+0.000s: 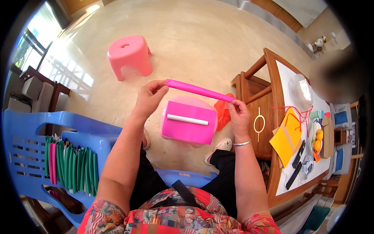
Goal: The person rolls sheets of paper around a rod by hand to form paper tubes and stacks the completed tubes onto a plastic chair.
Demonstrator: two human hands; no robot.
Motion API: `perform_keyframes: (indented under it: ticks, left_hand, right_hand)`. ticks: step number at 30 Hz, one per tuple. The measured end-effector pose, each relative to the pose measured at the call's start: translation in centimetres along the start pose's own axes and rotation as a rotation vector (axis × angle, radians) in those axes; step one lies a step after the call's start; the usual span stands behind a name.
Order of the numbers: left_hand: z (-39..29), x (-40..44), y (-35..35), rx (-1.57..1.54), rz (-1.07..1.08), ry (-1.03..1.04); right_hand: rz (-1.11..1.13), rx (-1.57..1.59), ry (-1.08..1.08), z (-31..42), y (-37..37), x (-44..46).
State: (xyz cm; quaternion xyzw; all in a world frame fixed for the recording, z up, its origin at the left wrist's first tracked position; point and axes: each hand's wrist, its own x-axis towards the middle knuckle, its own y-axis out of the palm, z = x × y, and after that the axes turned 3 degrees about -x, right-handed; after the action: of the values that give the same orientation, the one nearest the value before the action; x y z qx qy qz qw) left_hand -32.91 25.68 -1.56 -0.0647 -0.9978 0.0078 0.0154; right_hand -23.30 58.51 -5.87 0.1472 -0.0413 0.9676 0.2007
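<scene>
A bright pink rolled paper tube [199, 90] is stretched between my two hands, above a pink stool. My left hand [150, 97] pinches its left end between thumb and fingers. At the other end, lower and to the right, my right hand [239, 115] grips the tube; a silver bracelet circles that wrist. Beneath the tube, a flat magenta sheet [187, 132] lies on the light pink stool [194, 102] in front of my knees. A white rod [187, 119] rests across the sheet, tilted slightly down to the right.
Another pink stool [126, 50] stands farther off on the floor. Green and pink folded or rolled pieces [74, 163] hang over a blue plastic chair [29, 136] at left. The wooden table [278, 113] at right bears yellow sheets [286, 134], red string and fruit. A red bag [223, 114] lies beside the near stool.
</scene>
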Motion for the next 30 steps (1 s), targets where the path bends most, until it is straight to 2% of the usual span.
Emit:
perform_keyframes:
  ticks: [5,9,11,12,14,16,18,21,24,26,30]
  left_hand:
    - [-0.1,-0.2,-0.2,0.087,0.008,0.049]
    - [-0.6,-0.3,0.4,0.006,-0.051,0.027]
    - [0.1,-0.1,0.2,0.084,-0.092,0.018]
    - [2.0,0.3,0.2,0.109,-0.147,0.084]
    - [0.9,-0.3,0.1,0.151,-0.182,-0.063]
    - [1.4,-0.8,0.2,0.099,-0.255,0.006]
    - [0.7,-1.8,-0.1,0.181,-0.321,0.120]
    - [-2.9,-5.0,-2.0,0.179,-0.370,0.157]
    - [-3.0,-8.3,-7.1,0.085,-0.502,0.232]
    - [-3.1,-12.1,-13.5,0.094,-0.545,0.094]
    - [-2.4,-23.2,-27.4,0.187,-0.890,0.017]
  right_hand:
    - [-0.009,0.046,0.090,0.4,-0.1,0.0]
    - [-0.012,-0.057,0.050,0.1,-0.4,-0.1]
    - [0.003,-0.144,-0.008,-1.0,-0.8,-0.1]
    - [0.025,-0.172,-0.028,-1.8,-1.2,-0.1]
    - [0.039,-0.180,-0.114,-3.3,-1.4,0.0]
    - [0.041,-0.147,-0.074,-2.2,-0.3,-0.3]
    - [0.094,-0.118,-0.019,-3.1,-0.9,-0.4]
    - [0.149,0.009,0.015,-2.4,0.3,-1.0]
    - [0.206,-0.027,0.052,-1.0,1.8,-2.1]
    - [0.213,-0.078,0.072,-0.9,2.0,-2.6]
    - [0.240,-0.102,0.092,-0.9,2.1,-2.8]
